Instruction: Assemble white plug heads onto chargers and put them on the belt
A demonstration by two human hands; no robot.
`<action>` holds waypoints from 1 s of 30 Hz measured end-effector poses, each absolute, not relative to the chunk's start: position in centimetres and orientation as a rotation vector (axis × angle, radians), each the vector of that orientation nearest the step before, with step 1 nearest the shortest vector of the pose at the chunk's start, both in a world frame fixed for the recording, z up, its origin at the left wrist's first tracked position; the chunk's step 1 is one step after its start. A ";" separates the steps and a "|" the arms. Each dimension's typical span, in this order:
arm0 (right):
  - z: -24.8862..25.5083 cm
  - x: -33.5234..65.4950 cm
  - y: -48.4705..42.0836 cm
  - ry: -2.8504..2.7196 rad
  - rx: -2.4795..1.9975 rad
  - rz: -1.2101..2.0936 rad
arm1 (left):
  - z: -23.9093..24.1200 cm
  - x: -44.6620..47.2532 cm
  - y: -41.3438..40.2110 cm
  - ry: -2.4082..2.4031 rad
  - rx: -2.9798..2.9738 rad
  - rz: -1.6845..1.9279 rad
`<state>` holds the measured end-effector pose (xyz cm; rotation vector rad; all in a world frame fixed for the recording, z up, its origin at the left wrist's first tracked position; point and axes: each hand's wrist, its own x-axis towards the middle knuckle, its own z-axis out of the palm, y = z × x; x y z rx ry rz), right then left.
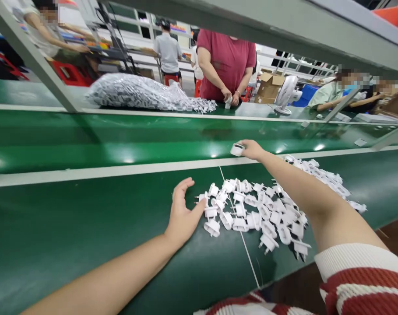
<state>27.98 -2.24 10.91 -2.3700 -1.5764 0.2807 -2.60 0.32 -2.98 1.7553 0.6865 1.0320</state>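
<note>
A loose heap of white plug adapters (240, 210), several with pins showing, lies on the green table in front of me. At the heap's left edge is my left hand (182, 214), thumb and fingers spread, with the thumb tip close to the nearest adapters; I cannot tell whether it touches them. Stretched out beyond the heap, my right hand (252, 150) grips a white plug adapter (237, 149) with a dark area on its top. It is held over the green conveyor belt (146, 146), near the white rail.
More white adapters (326, 177) lie beyond my right forearm. Past the belt sit a large clear bag of small white parts (133, 94) and a white fan (286, 94). A person in a red shirt (227, 61) handles a white piece opposite. A grey frame beam (251, 35) crosses overhead.
</note>
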 end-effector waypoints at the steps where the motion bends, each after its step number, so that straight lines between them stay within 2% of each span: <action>1: 10.4 26.4 -1.9 -1.591 -2.331 0.340 | -2.8 -2.7 0.5 0.702 1.747 1.044; 4: 9.1 21.0 -1.5 -1.648 -2.171 0.496 | -1.6 -3.5 1.2 0.751 1.764 1.095; 6: 8.7 17.6 -2.0 -1.680 -1.895 0.607 | -0.2 -4.4 1.7 0.754 1.788 1.101; 9: 8.5 13.9 -3.2 -1.670 -1.529 0.743 | 2.0 -6.0 2.1 0.666 1.728 0.978; 12: 8.2 12.3 -4.7 -1.584 -1.414 0.846 | 3.2 -7.4 2.1 0.625 1.630 0.891; 15: 7.9 11.9 -6.1 -1.524 -1.494 0.887 | 2.9 -8.4 1.8 0.669 1.549 0.885; 20: 7.8 11.2 -7.4 -1.884 -2.053 0.390 | 0.8 -9.7 1.1 0.764 1.472 0.859; 22: 7.8 10.8 -7.0 -2.027 -2.256 0.296 | 0.1 -10.2 0.9 0.759 1.497 0.811; 30: 7.4 11.0 -4.4 -2.105 -2.326 0.366 | -0.9 -10.6 1.8 0.733 1.604 0.710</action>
